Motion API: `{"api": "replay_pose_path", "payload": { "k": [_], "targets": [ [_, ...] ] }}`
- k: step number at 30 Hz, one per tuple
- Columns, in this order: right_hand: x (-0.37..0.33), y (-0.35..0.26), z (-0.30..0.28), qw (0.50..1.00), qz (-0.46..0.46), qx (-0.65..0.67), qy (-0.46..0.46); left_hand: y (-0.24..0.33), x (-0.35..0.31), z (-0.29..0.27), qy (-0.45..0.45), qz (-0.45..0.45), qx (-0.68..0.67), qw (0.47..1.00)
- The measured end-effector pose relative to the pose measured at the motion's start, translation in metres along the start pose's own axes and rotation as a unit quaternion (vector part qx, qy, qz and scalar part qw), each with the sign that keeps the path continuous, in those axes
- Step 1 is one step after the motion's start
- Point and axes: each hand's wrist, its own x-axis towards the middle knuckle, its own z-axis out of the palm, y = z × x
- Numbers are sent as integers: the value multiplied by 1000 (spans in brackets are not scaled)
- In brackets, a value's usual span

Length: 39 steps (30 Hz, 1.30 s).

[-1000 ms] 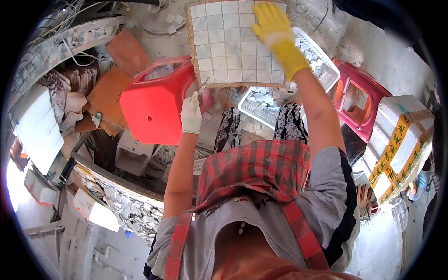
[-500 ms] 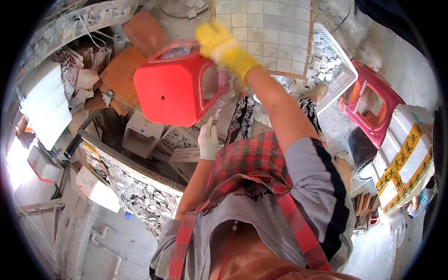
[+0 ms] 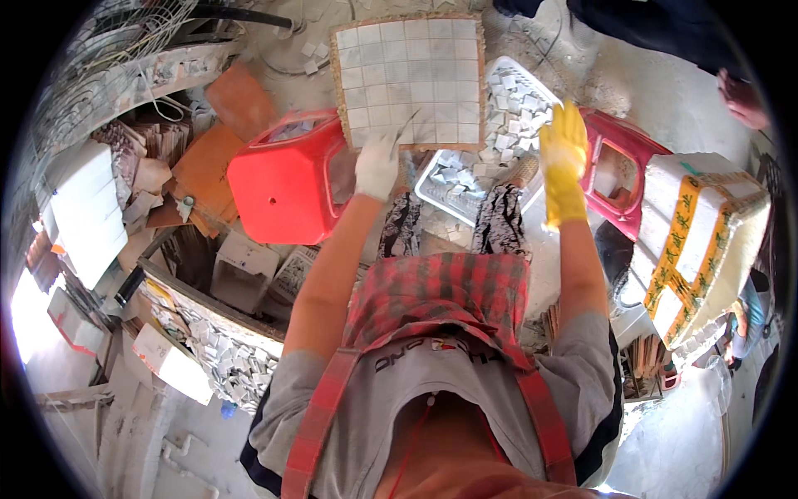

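My left hand point(image 3: 378, 169), in a white glove, is closed around a thin, dark, pointed tool point(image 3: 406, 125) blurred by motion. It is at the near edge of a square board point(image 3: 411, 79) covered with a grid of pale square tiles. My right hand point(image 3: 564, 162), in a yellow glove, is held up with its fingers stretched out and nothing in it. Below and beside it, a white plastic basket point(image 3: 544, 86) holds many small loose tiles. A bright red plastic stool point(image 3: 278, 195) lies tipped just left of my left hand.
A darker red stool point(image 3: 619, 170) and a white foam box point(image 3: 706, 224) with yellow tape are on the right. Brown cardboard point(image 3: 208, 170) and a heap of tile pieces point(image 3: 229, 349) lie left. Another person's hand point(image 3: 742, 98) shows at the upper right.
My right hand has swung from above the red stool over to the right side. My left hand has moved forward with the thin tool to the tiled board. Another person's hand has come into view.
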Motion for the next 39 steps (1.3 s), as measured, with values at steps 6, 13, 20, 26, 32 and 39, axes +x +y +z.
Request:
{"api": "replay_pose_path", "payload": {
  "k": [6,13,20,26,32,39],
  "targets": [
    [-134,66,-121,996,-13,12,-91,4,104,47,-15,46,66,997],
    [-281,81,-193,950,169,-26,-261,-189,97,-3,70,124,190,971],
    [-349,59,-218,916,260,-64,-298,-168,98,-46,173,27,206,963],
    [-344,32,-253,944,233,-40,-230,-104,155,-5,-35,-79,294,952],
    [-401,23,-248,919,349,93,-158,7,89,57,-153,-14,109,982],
    [-432,23,-275,920,311,-42,-234,68,-39,-19,-243,-7,25,970]
  ]
}}
